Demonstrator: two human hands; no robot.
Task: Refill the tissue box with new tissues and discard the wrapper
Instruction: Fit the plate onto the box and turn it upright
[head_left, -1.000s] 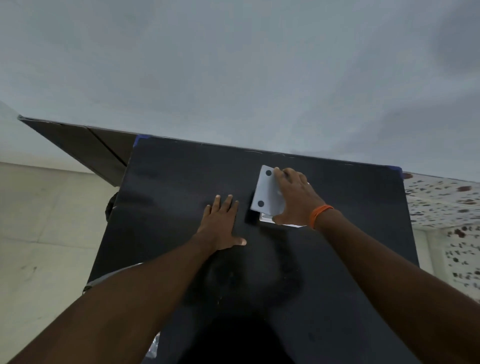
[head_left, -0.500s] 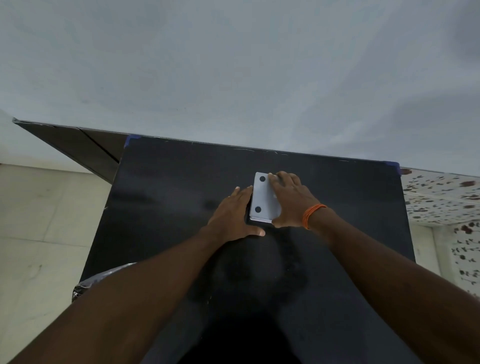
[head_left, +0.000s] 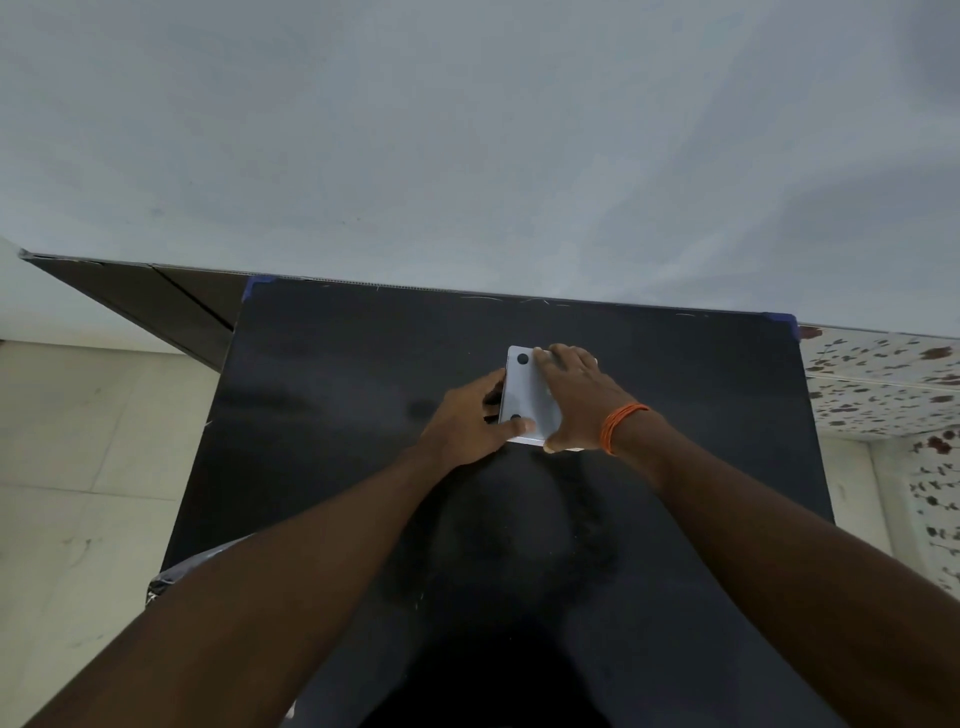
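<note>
A white tissue box (head_left: 522, 387) lies on the black table (head_left: 337, 415), its underside up, showing two black round feet. My right hand (head_left: 574, 395), with an orange band at the wrist, lies flat over the right part of the box. My left hand (head_left: 467, 421) grips the box's left edge, thumb on the near corner. The box's right half is hidden under my right hand. Neither tissues nor wrapper can be made out for certain.
A pale wall rises just behind the table's far edge. Pale floor tiles (head_left: 78, 467) lie to the left, a speckled surface (head_left: 883, 379) to the right. Something shiny and crinkled (head_left: 176, 571) shows at the table's near left edge.
My left hand slid right from flat on the table to the box's left edge and took hold. The tilted white panel has come down flat under my right hand.
</note>
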